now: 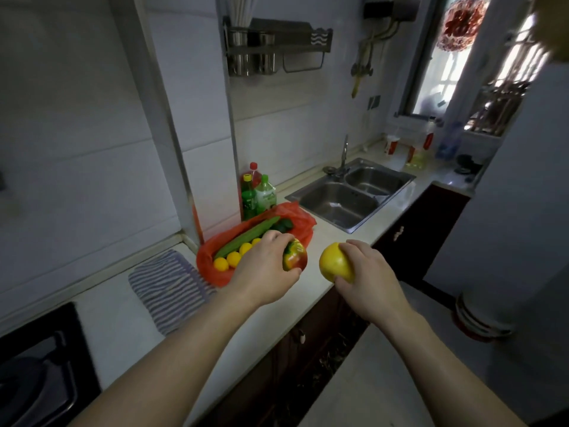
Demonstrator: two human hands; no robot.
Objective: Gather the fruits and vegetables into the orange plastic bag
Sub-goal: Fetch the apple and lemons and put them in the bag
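The orange plastic bag [212, 272] lies open on the white counter against the wall corner. Inside it rest a long green cucumber [246, 237], several small yellow fruits [233, 258] and a dark green vegetable [283, 224]. My left hand [264, 269] grips a red, green and yellow mottled fruit [295, 259] just at the bag's right edge. My right hand [366, 272] holds a large yellow round fruit [335, 261] above the counter's front edge, to the right of the bag.
Three drink bottles [255, 195] stand behind the bag. A striped cloth [167, 286] lies to its left, a black stove [34, 365] further left. A steel double sink [348, 195] is to the right. Dark cabinets [409, 238] run below.
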